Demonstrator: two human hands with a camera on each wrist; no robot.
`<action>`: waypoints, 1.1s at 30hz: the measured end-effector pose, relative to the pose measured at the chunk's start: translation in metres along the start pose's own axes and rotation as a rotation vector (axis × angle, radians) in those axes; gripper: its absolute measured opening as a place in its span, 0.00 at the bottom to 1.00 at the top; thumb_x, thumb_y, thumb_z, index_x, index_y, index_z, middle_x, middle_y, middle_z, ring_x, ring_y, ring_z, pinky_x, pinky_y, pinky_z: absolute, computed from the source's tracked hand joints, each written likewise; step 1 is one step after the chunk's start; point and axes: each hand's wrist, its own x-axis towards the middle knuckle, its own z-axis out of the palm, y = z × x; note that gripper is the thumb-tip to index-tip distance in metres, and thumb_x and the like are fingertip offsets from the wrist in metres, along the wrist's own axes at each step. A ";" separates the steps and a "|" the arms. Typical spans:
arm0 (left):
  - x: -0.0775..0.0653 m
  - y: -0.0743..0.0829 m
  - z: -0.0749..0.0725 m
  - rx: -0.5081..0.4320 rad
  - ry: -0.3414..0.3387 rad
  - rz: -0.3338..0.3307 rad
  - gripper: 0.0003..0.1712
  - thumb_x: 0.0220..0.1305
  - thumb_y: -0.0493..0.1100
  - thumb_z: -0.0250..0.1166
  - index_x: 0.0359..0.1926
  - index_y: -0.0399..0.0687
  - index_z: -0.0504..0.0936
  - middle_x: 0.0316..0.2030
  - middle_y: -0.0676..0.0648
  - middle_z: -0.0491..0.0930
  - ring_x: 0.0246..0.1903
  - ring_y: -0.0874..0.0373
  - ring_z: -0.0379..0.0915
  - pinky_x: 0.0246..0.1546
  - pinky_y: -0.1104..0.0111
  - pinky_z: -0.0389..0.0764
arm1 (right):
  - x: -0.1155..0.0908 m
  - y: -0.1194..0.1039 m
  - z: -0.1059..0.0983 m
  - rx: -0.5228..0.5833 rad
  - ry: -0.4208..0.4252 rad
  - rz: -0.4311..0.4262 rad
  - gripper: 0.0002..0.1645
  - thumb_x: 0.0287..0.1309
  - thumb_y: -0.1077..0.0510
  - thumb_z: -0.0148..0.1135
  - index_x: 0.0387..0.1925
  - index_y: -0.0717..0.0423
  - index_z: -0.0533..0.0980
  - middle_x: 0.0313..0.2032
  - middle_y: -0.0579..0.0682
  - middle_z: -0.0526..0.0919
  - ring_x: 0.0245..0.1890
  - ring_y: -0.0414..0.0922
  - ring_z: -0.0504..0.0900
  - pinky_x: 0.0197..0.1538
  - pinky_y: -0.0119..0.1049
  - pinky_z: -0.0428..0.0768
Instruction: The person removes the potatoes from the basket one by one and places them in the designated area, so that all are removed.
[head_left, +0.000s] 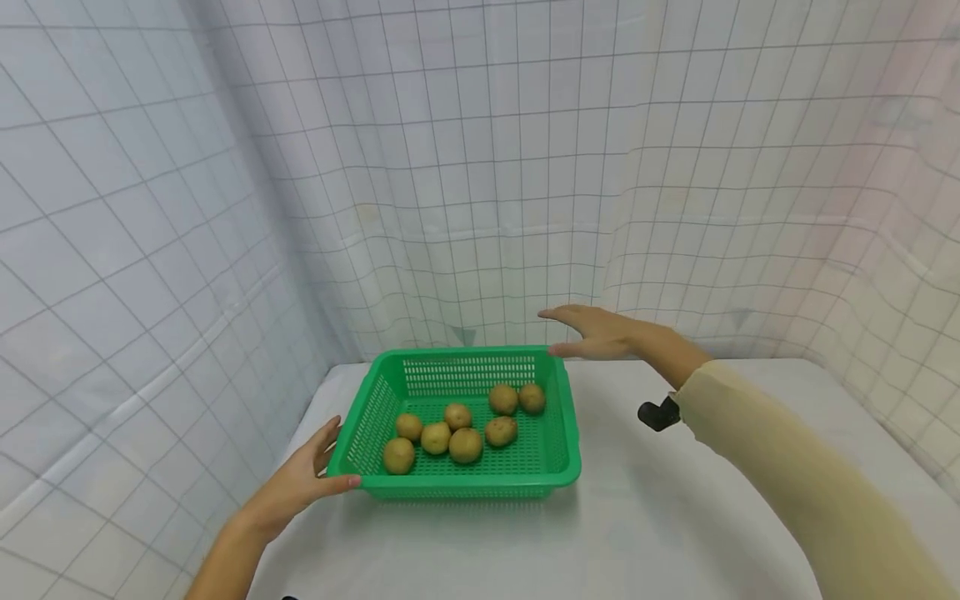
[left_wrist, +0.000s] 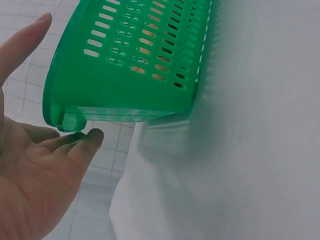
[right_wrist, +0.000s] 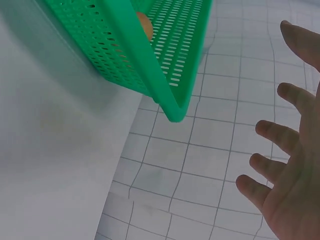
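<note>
A green plastic basket (head_left: 491, 481) with slotted walls stands on the white-covered table. Several potatoes (head_left: 466, 446) lie loose on its floor, most of them toward the left and middle. At the basket's front left corner is my left hand (head_left: 300, 475), thumb reaching toward the front rim and fingers along the left side. In the left wrist view its fingertips (left_wrist: 94, 137) are right at the rim's corner, the thumb held away from the wall. Beyond the far right corner hovers my right hand (head_left: 596, 331), fingers spread and holding nothing; the right wrist view shows it apart from the rim.
White cloth (head_left: 480, 167) with a dark grid hangs behind the table and along the left side. The white table surface (head_left: 675, 508) extends to the right of the basket. A small black device (head_left: 658, 413) sits at the right wrist, by the cream sleeve (head_left: 780, 467).
</note>
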 end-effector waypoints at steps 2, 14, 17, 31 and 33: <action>0.001 -0.007 0.002 -0.074 -0.017 0.022 0.60 0.69 0.38 0.69 0.81 0.35 0.31 0.80 0.31 0.36 0.76 0.29 0.42 0.66 0.54 0.69 | 0.008 -0.003 0.004 0.012 -0.030 -0.008 0.48 0.71 0.30 0.54 0.82 0.47 0.56 0.78 0.53 0.57 0.78 0.56 0.52 0.74 0.64 0.52; 0.009 -0.025 0.006 -0.330 -0.071 0.123 0.60 0.69 0.28 0.65 0.79 0.31 0.25 0.79 0.31 0.25 0.75 0.31 0.37 0.61 0.68 0.73 | 0.053 -0.023 0.023 0.021 -0.207 -0.064 0.45 0.70 0.31 0.54 0.81 0.44 0.59 0.78 0.50 0.60 0.77 0.54 0.55 0.74 0.61 0.54; 0.010 -0.025 0.006 -0.326 -0.081 0.114 0.60 0.69 0.28 0.65 0.79 0.33 0.25 0.79 0.32 0.25 0.75 0.36 0.43 0.62 0.67 0.73 | 0.063 -0.029 0.028 0.005 -0.238 -0.096 0.45 0.71 0.33 0.54 0.80 0.47 0.60 0.77 0.51 0.61 0.77 0.55 0.56 0.75 0.61 0.54; 0.008 -0.025 0.001 -0.326 -0.060 0.131 0.59 0.69 0.26 0.64 0.80 0.32 0.26 0.80 0.33 0.27 0.75 0.35 0.38 0.62 0.69 0.73 | 0.102 -0.057 0.063 -0.002 -0.391 -0.182 0.42 0.69 0.34 0.61 0.77 0.44 0.65 0.74 0.50 0.68 0.73 0.52 0.64 0.73 0.54 0.63; 0.010 -0.026 0.002 -0.334 -0.068 0.135 0.59 0.69 0.26 0.64 0.79 0.32 0.26 0.80 0.33 0.27 0.75 0.33 0.36 0.62 0.69 0.73 | 0.104 -0.058 0.068 -0.022 -0.421 -0.191 0.42 0.69 0.35 0.62 0.77 0.45 0.65 0.73 0.51 0.69 0.72 0.53 0.66 0.72 0.53 0.64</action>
